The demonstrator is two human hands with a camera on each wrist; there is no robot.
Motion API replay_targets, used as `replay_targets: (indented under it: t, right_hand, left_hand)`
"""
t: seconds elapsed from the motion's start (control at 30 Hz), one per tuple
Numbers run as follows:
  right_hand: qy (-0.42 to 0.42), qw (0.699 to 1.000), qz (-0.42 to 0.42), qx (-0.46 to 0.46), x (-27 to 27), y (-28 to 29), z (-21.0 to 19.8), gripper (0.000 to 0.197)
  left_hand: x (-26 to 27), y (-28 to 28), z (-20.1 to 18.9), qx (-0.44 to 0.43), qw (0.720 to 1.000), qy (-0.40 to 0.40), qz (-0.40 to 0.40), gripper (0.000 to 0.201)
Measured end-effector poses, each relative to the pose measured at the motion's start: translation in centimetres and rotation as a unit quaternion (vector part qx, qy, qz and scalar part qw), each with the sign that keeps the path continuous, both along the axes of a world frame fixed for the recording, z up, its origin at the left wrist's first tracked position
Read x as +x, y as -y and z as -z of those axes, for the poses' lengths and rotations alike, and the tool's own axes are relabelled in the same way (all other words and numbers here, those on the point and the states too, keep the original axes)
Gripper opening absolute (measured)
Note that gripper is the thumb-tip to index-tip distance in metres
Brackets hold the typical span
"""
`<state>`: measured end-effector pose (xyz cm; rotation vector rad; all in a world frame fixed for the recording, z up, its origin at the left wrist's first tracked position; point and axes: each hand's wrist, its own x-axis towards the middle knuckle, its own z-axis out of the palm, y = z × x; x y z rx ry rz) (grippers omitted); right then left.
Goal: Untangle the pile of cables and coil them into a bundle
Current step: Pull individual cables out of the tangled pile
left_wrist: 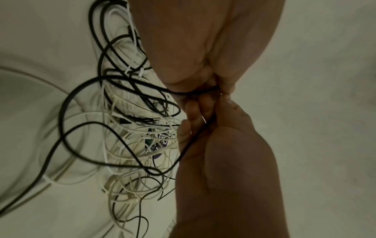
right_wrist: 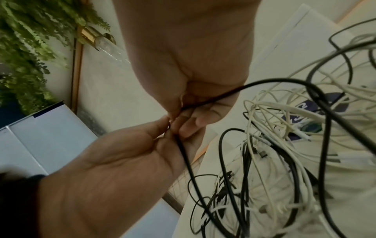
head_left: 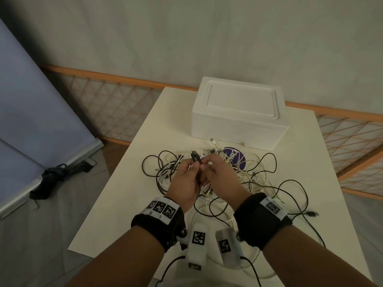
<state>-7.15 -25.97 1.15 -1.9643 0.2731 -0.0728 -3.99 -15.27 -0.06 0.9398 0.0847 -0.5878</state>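
Head view: one black cable, two pinches

We pinch the black cable [head_left: 195, 159] in our left hand [head_left: 185, 181] and right hand [head_left: 220, 176], above the cable pile [head_left: 244, 179]. Pulling hard could tighten knots beyond, towards the foam box [head_left: 238, 112].

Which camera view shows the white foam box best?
The head view: the white foam box stands whole at the table's far end, lid on. The right wrist view shows perhaps one blurred corner; the left wrist view shows none.

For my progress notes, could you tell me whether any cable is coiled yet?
No, the cables lie in one loose tangle on the table.
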Motion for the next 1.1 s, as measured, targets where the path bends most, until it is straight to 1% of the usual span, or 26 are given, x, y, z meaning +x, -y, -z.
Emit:
replay_targets:
  t: [0.1,0.17,0.27,0.33,0.4,0.47,0.5,0.53,0.6,0.67,0.73,0.77,0.8,0.83,0.9,0.93,1.0,1.03,1.07,1.1]
  right_hand:
    - [0.026,0.999,0.017,-0.012,-0.3,-0.4,0.0,0.011]
    - [0.031,0.999,0.032,-0.003,-0.4,-0.5,0.2,0.016]
    - [0.031,0.999,0.043,-0.010,-0.3,-0.3,0.2,0.010]
    - [0.018,0.999,0.039,-0.011,-0.4,0.1,0.1,0.005]
    - [0.004,1.000,0.024,-0.014,-0.5,0.5,0.0,0.005]
    - [-0.014,0.998,0.002,-0.058,-0.6,0.8,-0.3,0.006]
    - [-0.024,0.996,-0.015,-0.087,-0.7,0.9,-0.7,0.011]
    - [-0.037,0.993,-0.033,-0.105,-0.9,1.1,-1.0,0.019]
    - [-0.066,0.991,-0.066,-0.100,-1.4,1.6,-1.5,0.028]
    - [-0.087,0.985,-0.085,-0.125,-2.2,3.1,-1.7,0.032]
    - [-0.100,0.977,-0.085,-0.168,-3.2,5.1,-1.9,0.031]
    - [-0.105,0.976,-0.079,-0.172,-3.6,6.1,-1.9,0.026]
    - [-0.108,0.978,-0.073,-0.162,-3.9,6.8,-2.0,0.021]
    - [-0.114,0.979,-0.067,-0.155,-4.0,7.3,-2.0,0.019]
    - [-0.107,0.977,-0.036,-0.182,-3.6,8.0,-1.8,0.020]
    - [-0.097,0.974,-0.011,-0.207,-3.4,8.3,-2.0,0.021]
    - [-0.079,0.966,0.013,-0.245,-2.9,8.4,-2.6,0.023]
    - [-0.075,0.963,-0.002,-0.259,-2.7,8.1,-3.0,0.022]
    - [-0.073,0.959,-0.031,-0.272,-2.5,7.5,-3.6,0.021]
    - [-0.069,0.953,-0.061,-0.289,-2.1,6.6,-4.0,0.020]
  left_hand:
    - [-0.2,0.3,0.0,-0.003,1.000,-0.024,0.018,0.025]
    - [-0.3,0.5,-0.1,-0.001,0.999,-0.028,0.035,0.030]
    - [-0.5,0.5,0.0,0.010,0.999,-0.019,0.035,0.032]
    - [-0.5,0.3,0.1,0.021,1.000,-0.007,0.016,0.028]
    - [-0.5,0.2,0.1,0.037,0.999,0.006,-0.003,0.024]
    - [-0.6,0.1,-0.1,0.046,0.999,0.026,-0.010,0.024]
    - [-0.6,0.2,-0.4,0.042,0.998,0.037,-0.015,0.024]
    - [-0.5,0.3,-0.7,0.044,0.998,0.049,-0.024,0.025]
    - [0.3,0.1,-1.3,0.070,0.994,0.063,-0.064,0.025]
    - [2.2,-1.1,-1.7,0.069,0.989,0.041,-0.124,0.024]
    - [4.5,-3.4,-1.5,0.053,0.982,-0.001,-0.182,0.023]
    - [5.3,-4.5,-1.3,0.065,0.978,-0.012,-0.197,0.023]
    - [5.8,-5.3,-1.1,0.097,0.975,-0.011,-0.199,0.022]
    - [6.0,-5.7,-0.7,0.134,0.973,-0.001,-0.188,0.021]
    - [6.1,-5.8,-0.1,0.224,0.954,0.045,-0.195,0.019]
    - [6.2,-5.8,0.1,0.266,0.935,0.074,-0.222,0.016]
    - [6.2,-5.7,-0.1,0.308,0.902,0.128,-0.275,0.014]
    - [5.9,-5.2,-0.4,0.318,0.894,0.177,-0.261,0.015]
    - [5.3,-4.4,-0.9,0.336,0.885,0.248,-0.207,0.015]
    - [4.4,-3.3,-1.5,0.363,0.867,0.321,-0.115,0.013]
